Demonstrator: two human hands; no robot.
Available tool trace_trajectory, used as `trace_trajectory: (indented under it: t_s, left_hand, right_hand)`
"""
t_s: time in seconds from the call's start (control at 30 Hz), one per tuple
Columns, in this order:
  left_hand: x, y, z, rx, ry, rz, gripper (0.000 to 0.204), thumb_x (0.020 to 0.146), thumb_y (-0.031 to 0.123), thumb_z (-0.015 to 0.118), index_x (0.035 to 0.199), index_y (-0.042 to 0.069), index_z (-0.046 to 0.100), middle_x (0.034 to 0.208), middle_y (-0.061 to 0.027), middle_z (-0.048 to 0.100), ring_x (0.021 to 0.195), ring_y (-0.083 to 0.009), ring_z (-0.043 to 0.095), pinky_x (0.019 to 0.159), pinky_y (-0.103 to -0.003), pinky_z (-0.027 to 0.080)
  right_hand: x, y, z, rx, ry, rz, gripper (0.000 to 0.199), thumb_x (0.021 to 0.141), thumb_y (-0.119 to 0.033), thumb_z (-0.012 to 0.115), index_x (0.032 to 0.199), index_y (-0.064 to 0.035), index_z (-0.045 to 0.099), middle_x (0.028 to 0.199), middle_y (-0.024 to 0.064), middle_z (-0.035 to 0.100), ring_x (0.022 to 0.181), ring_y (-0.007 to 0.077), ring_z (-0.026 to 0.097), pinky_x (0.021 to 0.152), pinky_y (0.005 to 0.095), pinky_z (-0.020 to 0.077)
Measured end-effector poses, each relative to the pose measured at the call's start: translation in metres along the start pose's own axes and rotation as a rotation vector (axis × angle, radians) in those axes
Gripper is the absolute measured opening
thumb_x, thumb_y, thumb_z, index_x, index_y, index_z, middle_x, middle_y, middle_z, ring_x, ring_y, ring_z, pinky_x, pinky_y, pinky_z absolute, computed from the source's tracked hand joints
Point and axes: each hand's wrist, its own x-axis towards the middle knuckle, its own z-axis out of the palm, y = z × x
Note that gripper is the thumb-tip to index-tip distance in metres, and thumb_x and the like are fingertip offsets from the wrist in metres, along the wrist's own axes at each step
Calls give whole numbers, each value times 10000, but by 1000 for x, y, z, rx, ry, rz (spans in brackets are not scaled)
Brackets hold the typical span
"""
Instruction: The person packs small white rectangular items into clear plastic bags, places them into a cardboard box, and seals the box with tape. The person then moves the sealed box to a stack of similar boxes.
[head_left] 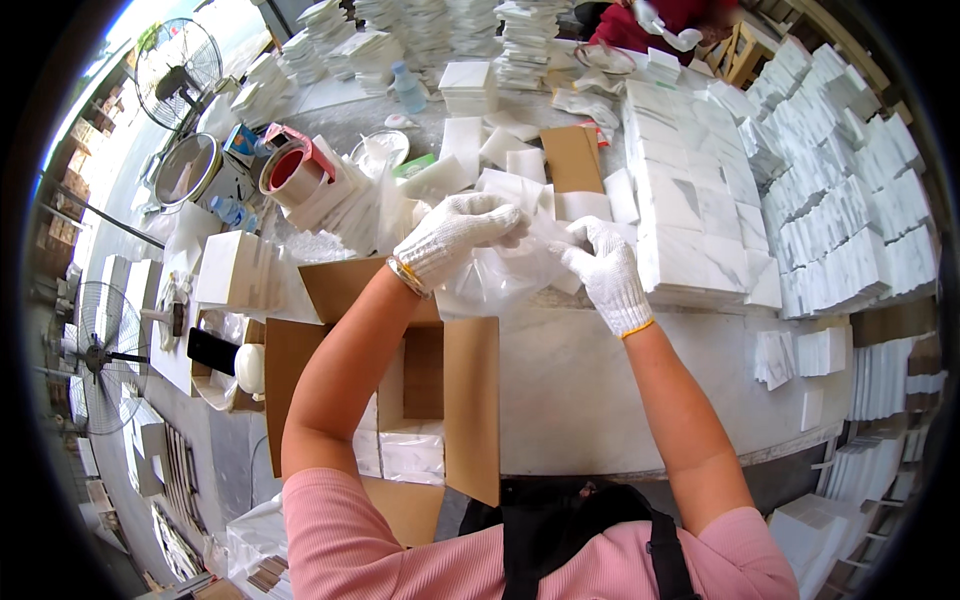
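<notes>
My left hand (458,232), in a white knit glove, is closed with its fingertips on a clear plastic bag (495,283). Across from it, my right hand (608,275) in a matching glove pinches the bag's other side between thumb and fingers. The thin film hangs crumpled between both hands, above the table. Below my left forearm stands an open cardboard box (472,400) with its flaps spread. White wrapped blocks (412,457) lie in its near part, and my arm hides some of the inside.
White marble tiles (690,190) are piled right of my hands, with more stacks (845,190) beyond. Tape rolls (292,172), a metal bucket (190,170) and a water bottle (408,88) stand to the left. A brown cardboard piece (572,160) lies ahead. Another person (650,30) is across the table.
</notes>
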Motion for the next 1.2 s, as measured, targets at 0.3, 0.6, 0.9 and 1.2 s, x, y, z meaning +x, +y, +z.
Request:
trace_trajectory:
  t_s: [0.3, 0.6, 0.9, 1.2]
  left_hand:
    - [7, 22, -27, 167, 218, 162, 180, 955, 219, 746, 959, 54, 674, 958, -34, 701, 897, -110, 643, 853, -285, 501]
    - [31, 126, -69, -89, 618, 657, 363, 978, 377, 716, 1059, 24, 693, 1059, -121, 760, 880, -170, 733, 842, -296, 555]
    - [13, 178, -77, 362, 470, 638, 287, 1021, 301, 663, 1171, 61, 710, 1068, -77, 762, 974, -156, 718, 928, -306, 540]
    - [6, 139, -19, 384, 60, 448, 282, 1002, 174, 663, 1255, 67, 725, 977, -36, 747, 931, -111, 693, 872, -270, 538]
  right_hand:
    - [12, 64, 3, -137, 49, 62, 258, 857, -238, 814, 914, -59, 638, 855, 57, 661, 744, 175, 597, 741, 341, 518]
    - [33, 135, 16, -927, -187, -161, 95, 865, -200, 665, 933, -159, 613, 981, 108, 684, 883, 358, 693, 744, 498, 553]
    - [74, 39, -26, -734, -352, 98, 665, 758, -541, 764, 1283, -152, 640, 1297, 159, 648, 1217, 326, 624, 1033, 438, 501]
    - [137, -158, -97, -189, -268, -436, 1033, 771, -572, 831, 1558, -52, 412, 1557, 197, 461, 1457, 331, 430, 1194, 428, 351]
